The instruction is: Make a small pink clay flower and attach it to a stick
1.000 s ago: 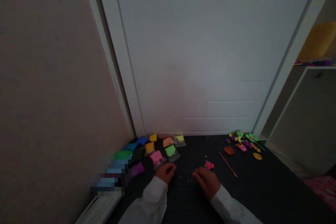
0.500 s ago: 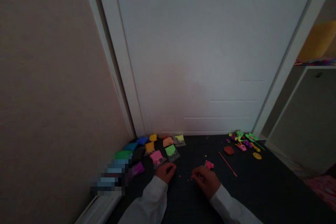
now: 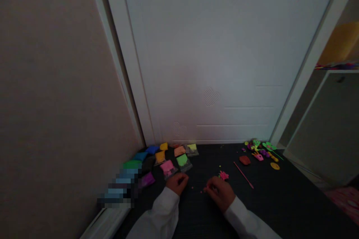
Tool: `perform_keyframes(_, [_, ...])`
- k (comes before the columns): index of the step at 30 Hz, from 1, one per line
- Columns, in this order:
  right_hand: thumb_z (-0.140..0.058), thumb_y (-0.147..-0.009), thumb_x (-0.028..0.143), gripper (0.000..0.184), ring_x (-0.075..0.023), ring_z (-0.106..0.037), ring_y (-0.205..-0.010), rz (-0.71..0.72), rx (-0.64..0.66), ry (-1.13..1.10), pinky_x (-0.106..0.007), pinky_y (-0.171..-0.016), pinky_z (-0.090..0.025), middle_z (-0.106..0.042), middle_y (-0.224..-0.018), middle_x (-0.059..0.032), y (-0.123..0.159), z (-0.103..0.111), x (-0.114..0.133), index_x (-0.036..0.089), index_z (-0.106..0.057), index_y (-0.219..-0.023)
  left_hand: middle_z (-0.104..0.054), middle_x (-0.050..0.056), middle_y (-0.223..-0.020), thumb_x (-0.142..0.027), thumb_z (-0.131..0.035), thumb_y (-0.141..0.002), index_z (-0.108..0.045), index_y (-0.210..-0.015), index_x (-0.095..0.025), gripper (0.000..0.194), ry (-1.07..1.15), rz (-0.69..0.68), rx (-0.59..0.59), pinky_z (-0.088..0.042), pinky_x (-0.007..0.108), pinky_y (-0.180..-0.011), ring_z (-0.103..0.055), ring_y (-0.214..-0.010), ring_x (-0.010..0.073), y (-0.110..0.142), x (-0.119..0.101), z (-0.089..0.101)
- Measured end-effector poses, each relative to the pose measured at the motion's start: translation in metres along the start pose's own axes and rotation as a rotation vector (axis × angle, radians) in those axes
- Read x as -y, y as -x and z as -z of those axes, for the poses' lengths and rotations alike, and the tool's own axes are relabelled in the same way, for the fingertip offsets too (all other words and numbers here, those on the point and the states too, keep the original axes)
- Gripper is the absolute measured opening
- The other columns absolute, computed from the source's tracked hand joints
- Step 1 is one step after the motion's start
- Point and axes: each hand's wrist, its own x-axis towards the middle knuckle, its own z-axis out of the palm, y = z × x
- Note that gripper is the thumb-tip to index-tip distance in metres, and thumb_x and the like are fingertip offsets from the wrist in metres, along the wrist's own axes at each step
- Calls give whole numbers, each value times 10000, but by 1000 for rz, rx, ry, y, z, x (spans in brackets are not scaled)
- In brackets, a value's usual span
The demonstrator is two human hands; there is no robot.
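Pink bit (image 3: 207,186) at R hand (image 3: 221,191) fingertips, just over or on the blk table (image 3: 204,218), can't tell which; R hand has thumb & index pinched on it, other fingers curled; L hand (image 3: 177,184) closed loosely, thumb vs. fingers, contents hidden; 2 loose specks (image 3: 201,192) on table betw. hands; pink clump (image 3: 223,175) just beyond R hand; thin pink stick (image 3: 243,175) lies slantwise to its R, w/ red lump (image 3: 244,160) near stick's far end; yel. disc (image 3: 275,166) farther R; multicol. shapes (image 3: 255,148) grouped at far R, incl. grn flower (image 3: 269,146) w/ stem; pink pkt (image 3: 167,168) just past L hand, lt-grn pkt (image 3: 182,160) beside it; other pkts (image 3: 152,150) in assorted cols. spread back & L; white door (image 3: 224,56) behind table.
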Motion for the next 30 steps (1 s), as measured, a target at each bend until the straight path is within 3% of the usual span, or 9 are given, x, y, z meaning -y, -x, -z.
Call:
perform_keyframes(5, [-349,-811,212,206,-113,-503,-811,67,20,-19,-222,-731,-384,-556,-854,-26,0,1,2,193,-528,-911,-556,9,-718,-294,-420,-786,-540,-778,-109,220,9,-4,-14,-438,288,-619,-530,-656,110,0,-1,0])
perform_keyframes(11, [-291,-835,276,273,-109,-461,-627,40,4,24,-228,-578,-363,-486,-663,-12,1,3,6,166,-477,-668,-558,8,-715,-294,-419,-786,-542,-784,-112,220,19,3,-20,-438,286,-616,-531,-652,109,2,-3,2])
perform_keyframes(16, [-356,-807,280,225,-99,-428,-606,38,-19,31,-221,-556,-335,-435,-632,6,2,5,9,166,-425,-626,-556,8,-715,-290,-427,-782,-543,-780,-113,211,13,5,-20,-435,293,-628,-529,-660,112,1,-3,2])
perform_keyframes(22, [-382,-782,211,105,-105,-453,-647,51,-28,-1,-223,-582,-359,-467,-700,-8,3,7,13,166,-472,-752,-559,12,-735,-288,-432,-779,-543,-783,-114,207,19,3,-18,-435,301,-643,-531,-680,116,1,-2,2])
perform_keyframes(26, [-358,-787,169,170,-116,-477,-760,81,-18,-22,-232,-684,-375,-507,-807,-29,1,6,10,179,-498,-884,-556,9,-720,-295,-428,-781,-542,-782,-112,215,31,9,-23,-438,289,-619,-529,-656,110,1,-3,1])
perform_keyframes(30, [-391,-771,169,155,-120,-486,-756,75,-3,-17,-235,-675,-385,-518,-793,-27,-1,3,5,187,-524,-849,-556,8,-718,-285,-432,-780,-543,-775,-112,206,40,13,-33,-436,287,-619,-527,-651,108,2,-5,1])
